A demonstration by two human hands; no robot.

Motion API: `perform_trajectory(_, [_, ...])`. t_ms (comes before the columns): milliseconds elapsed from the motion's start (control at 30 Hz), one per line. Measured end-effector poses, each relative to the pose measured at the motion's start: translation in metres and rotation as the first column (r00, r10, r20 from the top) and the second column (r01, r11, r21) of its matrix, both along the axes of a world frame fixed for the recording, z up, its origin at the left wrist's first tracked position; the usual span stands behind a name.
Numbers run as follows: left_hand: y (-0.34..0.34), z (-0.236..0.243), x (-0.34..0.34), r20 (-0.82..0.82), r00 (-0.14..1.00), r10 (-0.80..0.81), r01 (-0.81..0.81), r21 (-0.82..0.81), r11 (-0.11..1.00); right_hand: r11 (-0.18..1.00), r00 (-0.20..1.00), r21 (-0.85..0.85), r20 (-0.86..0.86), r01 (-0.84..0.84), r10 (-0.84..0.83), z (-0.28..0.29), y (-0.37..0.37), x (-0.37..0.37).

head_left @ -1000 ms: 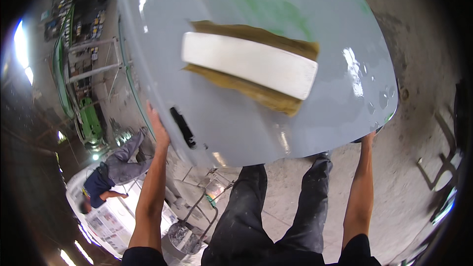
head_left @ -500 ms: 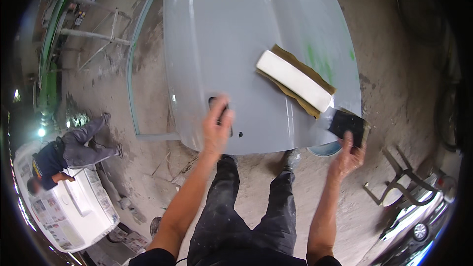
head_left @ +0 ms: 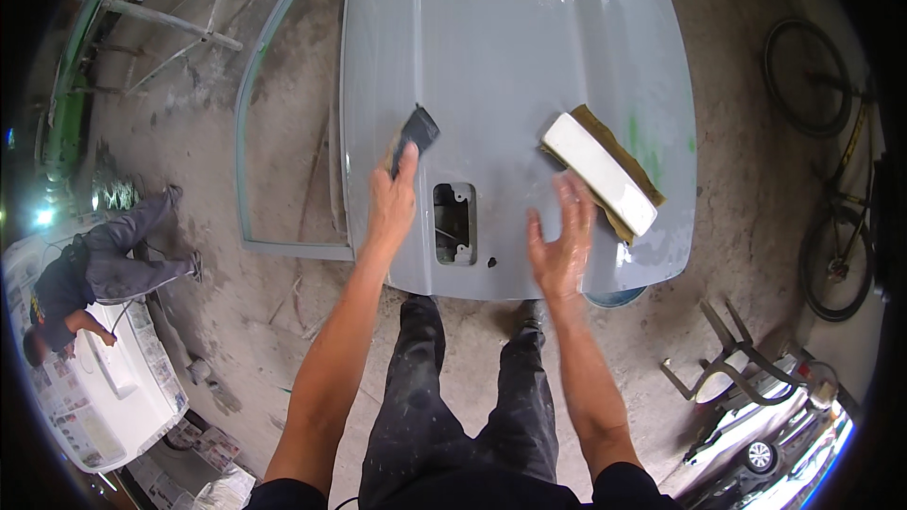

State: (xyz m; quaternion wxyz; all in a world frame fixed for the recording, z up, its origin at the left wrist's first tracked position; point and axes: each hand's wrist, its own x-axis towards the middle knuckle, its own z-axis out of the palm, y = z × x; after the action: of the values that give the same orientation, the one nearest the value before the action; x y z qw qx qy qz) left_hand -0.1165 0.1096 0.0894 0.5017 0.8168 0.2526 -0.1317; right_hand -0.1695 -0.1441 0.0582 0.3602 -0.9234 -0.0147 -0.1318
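Note:
A grey-primed car door panel (head_left: 510,57) lies in front of me, wet and shiny, with green patches at its right. My left hand (head_left: 392,194) is closed around a folded piece of black sandpaper (head_left: 419,129), which rests at the panel's left side. Close by is a rectangular handle opening (head_left: 455,224) with a dark inside. My right hand (head_left: 564,244) is slightly blurred, fingers apart and holding nothing, over the panel's near part. Just beyond its fingertips lies a long white sanding block (head_left: 605,175) on a strip of brown sandpaper (head_left: 645,170).
The door's window frame (head_left: 248,142) extends left. A round blue container (head_left: 616,298) shows under the near right edge. At right are a bicycle (head_left: 836,170) and a chair-like frame (head_left: 732,359). Far left, another person (head_left: 104,269) bends at a white car panel (head_left: 123,397).
The black sandpaper has passed from my right hand to my left. My left hand has moved forward off the handle opening; my right hand has come inward, emptied. The view has shifted.

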Motion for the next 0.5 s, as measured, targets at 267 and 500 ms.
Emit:
perform_trajectory(267, [0.030, -0.067, 0.030, 0.352, 0.914, -0.202, -0.007, 0.511, 0.859, 0.917, 0.905, -0.337, -0.422, -0.215, 0.057, 0.000, -0.122, 0.072])
perform_trajectory(500, [0.041, -0.118, -0.014, 0.149, 0.900, -0.411, 0.202, 0.692, 0.693, 0.919, 0.936, -0.376, -0.352, -0.116, -0.026, -0.018, -0.093, 0.040])
